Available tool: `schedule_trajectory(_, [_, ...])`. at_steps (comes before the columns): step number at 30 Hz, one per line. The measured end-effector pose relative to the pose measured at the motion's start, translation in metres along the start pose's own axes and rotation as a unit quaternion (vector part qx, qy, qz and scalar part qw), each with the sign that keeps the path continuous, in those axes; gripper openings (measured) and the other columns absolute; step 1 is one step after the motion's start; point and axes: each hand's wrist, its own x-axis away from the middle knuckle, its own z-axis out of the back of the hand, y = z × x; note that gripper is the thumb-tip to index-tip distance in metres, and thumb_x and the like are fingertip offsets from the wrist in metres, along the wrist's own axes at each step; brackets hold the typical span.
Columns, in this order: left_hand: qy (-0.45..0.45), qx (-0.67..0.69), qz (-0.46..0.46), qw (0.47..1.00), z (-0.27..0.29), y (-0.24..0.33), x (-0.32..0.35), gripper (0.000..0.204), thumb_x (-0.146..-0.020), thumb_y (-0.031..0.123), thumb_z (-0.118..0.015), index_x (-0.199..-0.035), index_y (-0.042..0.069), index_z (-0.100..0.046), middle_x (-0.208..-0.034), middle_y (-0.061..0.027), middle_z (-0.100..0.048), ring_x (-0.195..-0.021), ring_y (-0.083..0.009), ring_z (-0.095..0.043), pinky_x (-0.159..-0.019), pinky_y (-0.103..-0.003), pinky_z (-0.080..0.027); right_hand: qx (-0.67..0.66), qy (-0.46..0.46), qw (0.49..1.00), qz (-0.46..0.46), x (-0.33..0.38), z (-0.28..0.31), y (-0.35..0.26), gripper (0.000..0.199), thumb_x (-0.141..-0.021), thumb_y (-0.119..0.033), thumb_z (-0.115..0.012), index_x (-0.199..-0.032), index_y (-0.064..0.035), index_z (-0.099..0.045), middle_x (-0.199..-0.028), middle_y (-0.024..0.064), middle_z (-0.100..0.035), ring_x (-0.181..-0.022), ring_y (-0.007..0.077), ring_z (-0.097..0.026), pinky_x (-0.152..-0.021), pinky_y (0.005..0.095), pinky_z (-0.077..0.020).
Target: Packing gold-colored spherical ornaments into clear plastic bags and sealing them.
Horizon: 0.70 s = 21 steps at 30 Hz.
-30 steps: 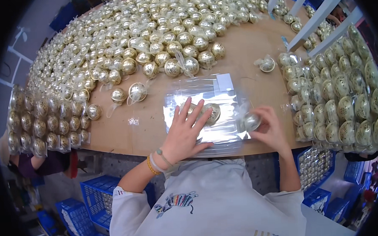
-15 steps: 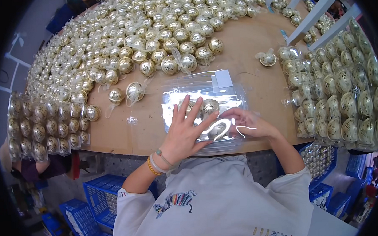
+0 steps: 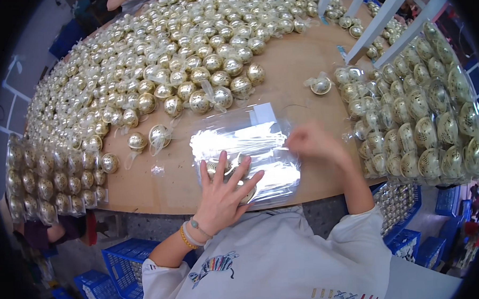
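A clear plastic bag (image 3: 278, 174) lies flat before me on the brown tabletop, glaring with reflections. A white rectangle (image 3: 263, 114) shows at its far edge. Several gold patterned balls (image 3: 233, 164) are at the bag's near left part, partly covered by my left hand (image 3: 223, 195). That hand is spread, its fingers lying over the bag and the balls. My right hand (image 3: 317, 146) is raised by the bag's right edge, smeared by motion. Its fingers are too blurred to show whether they grip anything.
A large heap of gold balls (image 3: 199, 75) with pale ribbons covers the table's far left. Bagged balls stand stacked at right (image 3: 425, 120) and left (image 3: 59, 181). One loose ball (image 3: 320, 85), white posts (image 3: 381, 31), blue crates (image 3: 129, 266) and another person's arm (image 3: 116, 1) show.
My right hand has come away from the balls to the bag's right edge. The bag's upper sheet now shows broad glare. My left hand stays spread on the balls.
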Motion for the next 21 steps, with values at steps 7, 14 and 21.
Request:
schedule_trajectory(7, [0.035,0.015,-0.006,0.999,-0.003,0.001,-0.001,0.082,-0.067,0.040,-0.078,-0.141,0.036,-0.043,-0.153,-0.0040,-0.031,-0.141,-0.0457,-0.017,-0.103,-0.073,-0.012,0.251,0.491,0.831,0.072,-0.087,0.059,0.072,0.048,-0.073,-0.031,-0.078,-0.105,0.0001,-0.061,-0.088,0.0187,-0.063,-0.085,0.0371,-0.061,-0.075,0.0428,-0.0491])
schedule_trajectory(14, [0.028,0.053,0.002,0.998,-0.003,0.001,0.002,0.087,-0.066,0.031,-0.080,-0.143,0.037,-0.039,-0.154,-0.0013,-0.028,-0.142,-0.0433,-0.016,-0.103,-0.073,-0.014,0.190,0.374,0.905,0.070,-0.121,0.036,0.013,0.063,-0.067,-0.036,-0.082,-0.113,0.0005,-0.059,-0.106,0.0203,-0.060,-0.096,0.0361,-0.059,-0.084,0.0426,-0.0488])
schedule_trajectory(21, [0.034,0.056,-0.004,0.998,-0.004,0.001,0.001,0.086,-0.067,0.031,-0.079,-0.143,0.037,-0.038,-0.154,-0.0005,-0.029,-0.141,-0.0429,-0.017,-0.102,-0.073,-0.015,-0.102,0.262,0.956,0.080,-0.111,0.030,0.039,0.068,-0.063,-0.026,-0.086,-0.120,-0.0026,-0.055,-0.095,0.0108,-0.062,-0.079,0.0204,-0.063,-0.069,0.0325,-0.0518])
